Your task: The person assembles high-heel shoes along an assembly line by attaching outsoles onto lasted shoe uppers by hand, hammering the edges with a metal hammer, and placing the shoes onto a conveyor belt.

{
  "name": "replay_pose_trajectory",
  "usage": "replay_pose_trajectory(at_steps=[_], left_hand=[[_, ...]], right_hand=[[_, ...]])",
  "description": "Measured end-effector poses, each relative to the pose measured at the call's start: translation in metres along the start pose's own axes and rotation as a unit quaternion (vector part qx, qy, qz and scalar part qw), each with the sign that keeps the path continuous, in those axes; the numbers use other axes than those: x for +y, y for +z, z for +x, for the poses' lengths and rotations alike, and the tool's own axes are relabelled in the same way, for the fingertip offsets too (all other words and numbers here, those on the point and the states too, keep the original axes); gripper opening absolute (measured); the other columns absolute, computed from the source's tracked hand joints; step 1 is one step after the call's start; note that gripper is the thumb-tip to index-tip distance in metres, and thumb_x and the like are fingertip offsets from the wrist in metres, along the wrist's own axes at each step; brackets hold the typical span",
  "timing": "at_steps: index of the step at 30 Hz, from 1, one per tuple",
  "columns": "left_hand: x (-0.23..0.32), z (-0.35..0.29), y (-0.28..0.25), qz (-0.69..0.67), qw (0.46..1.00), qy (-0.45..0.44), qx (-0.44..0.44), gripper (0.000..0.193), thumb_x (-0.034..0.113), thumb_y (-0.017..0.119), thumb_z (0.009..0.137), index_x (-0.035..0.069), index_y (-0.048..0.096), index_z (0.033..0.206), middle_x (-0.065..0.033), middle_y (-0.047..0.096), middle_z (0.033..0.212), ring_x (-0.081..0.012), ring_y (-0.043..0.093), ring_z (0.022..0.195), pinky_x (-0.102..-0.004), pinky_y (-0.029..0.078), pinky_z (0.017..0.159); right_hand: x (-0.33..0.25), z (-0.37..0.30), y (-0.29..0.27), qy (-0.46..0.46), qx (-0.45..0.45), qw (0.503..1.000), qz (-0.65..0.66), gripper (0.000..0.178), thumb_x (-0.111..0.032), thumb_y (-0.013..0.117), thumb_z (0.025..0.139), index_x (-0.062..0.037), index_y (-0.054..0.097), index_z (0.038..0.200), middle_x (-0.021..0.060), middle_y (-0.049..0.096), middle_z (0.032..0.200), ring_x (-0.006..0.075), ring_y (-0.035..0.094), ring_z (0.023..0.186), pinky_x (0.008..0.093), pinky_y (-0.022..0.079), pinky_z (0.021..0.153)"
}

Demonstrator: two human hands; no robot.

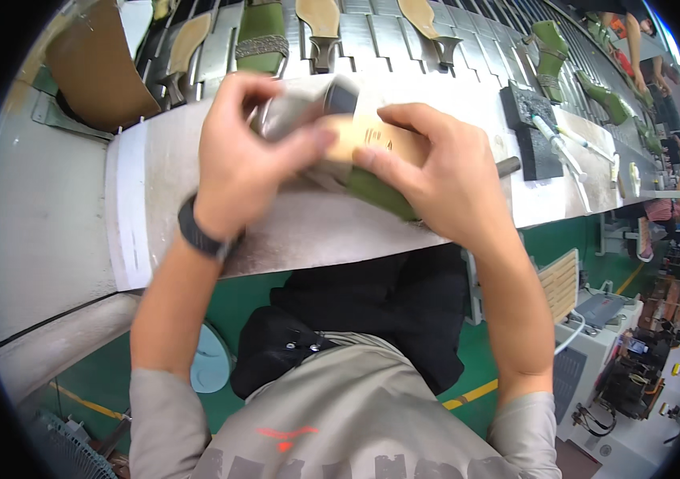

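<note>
Above the pale worktable [316, 239], a green shoe last [384, 194] with a tan sole [356, 134] on it is held between my two hands. A dark, shiny heel-like piece [341, 97] shows at its far side, partly smeared by motion. My right hand [452, 164] grips the tan sole end from the right, thumb on the near side and fingers over the far side. My left hand [248, 156], blurred, curls around the left end with its thumb against the sole. The undersides of the fingers and the last's left end are hidden.
Beyond the table runs a slatted metal conveyor [380, 60] carrying tan soles with heels [320, 20] and green lasts with glittery straps [262, 40]. At right lies a black foam block [533, 132] with thin syringe-like tubes [561, 148]. A brown curved panel [100, 68] stands left.
</note>
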State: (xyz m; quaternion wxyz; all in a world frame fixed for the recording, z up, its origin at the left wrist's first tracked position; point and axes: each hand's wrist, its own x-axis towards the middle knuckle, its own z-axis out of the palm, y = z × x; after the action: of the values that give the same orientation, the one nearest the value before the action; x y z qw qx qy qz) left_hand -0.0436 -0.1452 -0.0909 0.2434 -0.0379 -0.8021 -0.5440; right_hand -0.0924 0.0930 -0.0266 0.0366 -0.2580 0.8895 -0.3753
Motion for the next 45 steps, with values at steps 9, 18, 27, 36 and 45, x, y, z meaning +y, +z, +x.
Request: replay_pose_trajectory(at_steps=[9,18,27,36,45], left_hand=[[0.047,-0.071,-0.009,0.097,0.982,0.108,-0.123,0.080,0.033,0.097,0.075,-0.002,0.063,0.138,-0.0232,0.063,0.140,-0.0347,0.067,0.123,-0.0438,0.057,0.103],[0.039,-0.072,-0.007,0.111,0.973,0.163,-0.117,0.070,0.035,0.093,0.079,-0.004,0.067,0.132,-0.0240,0.070,0.134,-0.0397,0.069,0.123,-0.0452,0.056,0.104],[0.036,-0.083,0.004,0.132,0.969,0.182,-0.103,0.064,0.035,0.089,0.086,-0.005,0.066,0.131,-0.0246,0.070,0.132,-0.0411,0.070,0.120,-0.0496,0.055,0.103],[0.048,-0.074,0.018,0.190,0.957,0.120,-0.182,0.090,0.035,0.091,0.078,0.000,0.053,0.152,-0.0271,0.056,0.153,-0.0404,0.057,0.141,-0.0555,0.041,0.117],[0.043,-0.079,0.019,0.210,0.951,0.119,-0.195,0.090,0.032,0.090,0.079,0.002,0.051,0.155,-0.0226,0.055,0.156,-0.0393,0.053,0.145,-0.0563,0.037,0.120]], right_hand=[[0.003,-0.026,0.011,-0.278,0.006,0.956,-0.098,0.056,-0.037,0.091,0.071,-0.0073,0.073,0.116,0.0053,0.074,0.116,0.0264,0.069,0.107,0.0546,0.048,0.104],[0.007,-0.022,0.010,-0.296,-0.026,0.951,-0.091,0.059,-0.039,0.087,0.075,-0.0030,0.074,0.120,0.0103,0.076,0.116,0.0301,0.070,0.105,0.0512,0.048,0.102],[-0.012,-0.026,0.005,-0.238,-0.048,0.964,-0.105,0.055,-0.034,0.088,0.073,-0.0041,0.075,0.117,0.0089,0.076,0.114,0.0299,0.070,0.105,0.0507,0.047,0.102],[0.033,-0.019,0.000,-0.291,-0.014,0.942,-0.168,0.067,-0.050,0.087,0.071,-0.0069,0.075,0.121,0.0101,0.073,0.128,0.0310,0.068,0.119,0.0579,0.041,0.114],[0.052,-0.018,0.015,-0.384,0.064,0.904,-0.178,0.070,-0.063,0.074,0.079,-0.0050,0.075,0.118,0.0071,0.075,0.115,0.0262,0.070,0.103,0.0543,0.043,0.110]])
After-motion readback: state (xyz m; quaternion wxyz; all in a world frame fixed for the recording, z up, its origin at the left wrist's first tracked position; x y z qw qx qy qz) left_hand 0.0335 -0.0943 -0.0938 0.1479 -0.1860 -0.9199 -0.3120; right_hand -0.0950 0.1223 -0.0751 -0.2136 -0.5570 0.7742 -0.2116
